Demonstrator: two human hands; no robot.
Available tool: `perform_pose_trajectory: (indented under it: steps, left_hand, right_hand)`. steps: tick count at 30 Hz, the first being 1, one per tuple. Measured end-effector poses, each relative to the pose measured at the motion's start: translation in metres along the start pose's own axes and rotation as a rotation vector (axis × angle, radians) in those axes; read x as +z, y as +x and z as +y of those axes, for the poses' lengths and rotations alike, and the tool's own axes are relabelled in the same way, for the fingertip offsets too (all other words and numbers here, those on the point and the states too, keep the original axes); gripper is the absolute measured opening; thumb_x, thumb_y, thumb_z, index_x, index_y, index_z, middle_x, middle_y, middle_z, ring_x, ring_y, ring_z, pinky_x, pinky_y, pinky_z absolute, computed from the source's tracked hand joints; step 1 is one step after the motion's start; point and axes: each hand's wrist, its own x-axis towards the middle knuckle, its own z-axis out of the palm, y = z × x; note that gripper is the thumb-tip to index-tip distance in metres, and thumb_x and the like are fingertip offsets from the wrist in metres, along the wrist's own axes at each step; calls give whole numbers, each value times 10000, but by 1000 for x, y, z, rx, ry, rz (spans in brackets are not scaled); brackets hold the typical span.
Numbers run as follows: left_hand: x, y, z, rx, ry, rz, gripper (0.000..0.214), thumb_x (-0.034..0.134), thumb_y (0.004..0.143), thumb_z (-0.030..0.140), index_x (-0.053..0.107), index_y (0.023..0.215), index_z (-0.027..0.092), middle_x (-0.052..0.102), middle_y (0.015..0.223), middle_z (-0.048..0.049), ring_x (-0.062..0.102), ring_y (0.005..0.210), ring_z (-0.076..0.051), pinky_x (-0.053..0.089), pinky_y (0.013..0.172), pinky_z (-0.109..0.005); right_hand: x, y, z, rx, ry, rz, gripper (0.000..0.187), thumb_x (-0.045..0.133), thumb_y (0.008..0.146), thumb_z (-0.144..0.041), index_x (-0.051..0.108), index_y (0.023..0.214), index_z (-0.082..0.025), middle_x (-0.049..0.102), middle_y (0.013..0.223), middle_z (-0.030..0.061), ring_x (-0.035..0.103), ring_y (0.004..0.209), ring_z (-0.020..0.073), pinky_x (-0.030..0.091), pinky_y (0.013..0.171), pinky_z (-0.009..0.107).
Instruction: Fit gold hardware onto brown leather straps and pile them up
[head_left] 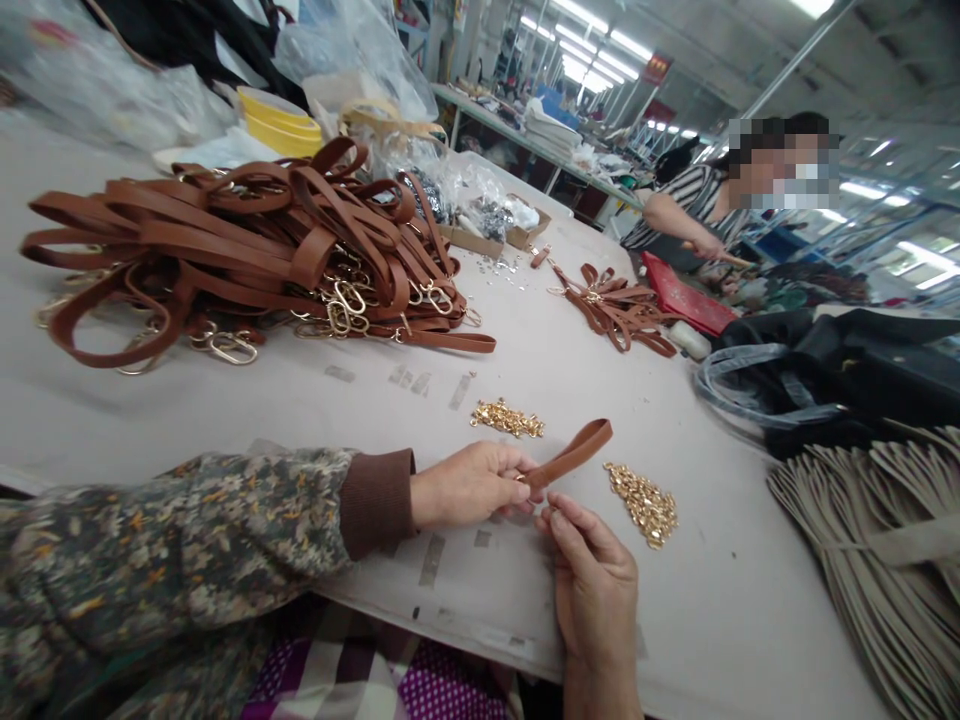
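My left hand (480, 482) is closed on one end of a brown leather strap (574, 450), whose loop sticks out up and to the right. Close beside it, my right hand (596, 565) pinches with thumb and forefinger at the strap's near end; whatever small piece sits between those fingertips is too small to make out. A small pile of gold metal fittings (508, 418) lies just beyond my left hand. Another heap of gold fittings (643, 503) is to the right of my right hand.
A large heap of brown straps with gold rings (255, 240) covers the table's left. A smaller strap bunch (615, 305) lies farther back. Beige strips (877, 540) and a black bag (847, 370) are on the right. Across the table, a person (697, 215) works near a red item (682, 295).
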Motion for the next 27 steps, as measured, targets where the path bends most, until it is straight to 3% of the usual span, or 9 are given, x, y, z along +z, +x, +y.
perform_pose_trajectory:
  steps: [8, 20, 27]
  left_hand:
    - [3, 0, -1, 20, 70, -18, 155, 498, 818, 131, 630, 900, 127, 531, 621, 42, 416, 535, -89, 283, 526, -208]
    - [5, -3, 0, 18, 182, -58, 145, 489, 806, 125, 621, 863, 139, 492, 635, 51, 362, 527, -87, 256, 497, -207]
    - [4, -4, 2, 21, 240, -57, 175, 478, 815, 144, 636, 890, 136, 453, 600, 55, 351, 503, -86, 266, 475, -201]
  right_hand:
    - [7, -2, -3, 2, 109, -3, 220, 814, 646, -267, 773, 849, -194, 757, 900, 92, 703, 799, 209, 571, 793, 373]
    - [10, -2, 3, -110, 107, 63, 275, 832, 642, -219, 738, 899, -194, 740, 871, 45, 679, 783, 171, 572, 718, 312]
    - [8, -2, 7, -124, 60, 38, 261, 826, 658, -200, 731, 901, -198, 726, 863, 25, 666, 787, 149, 552, 736, 285]
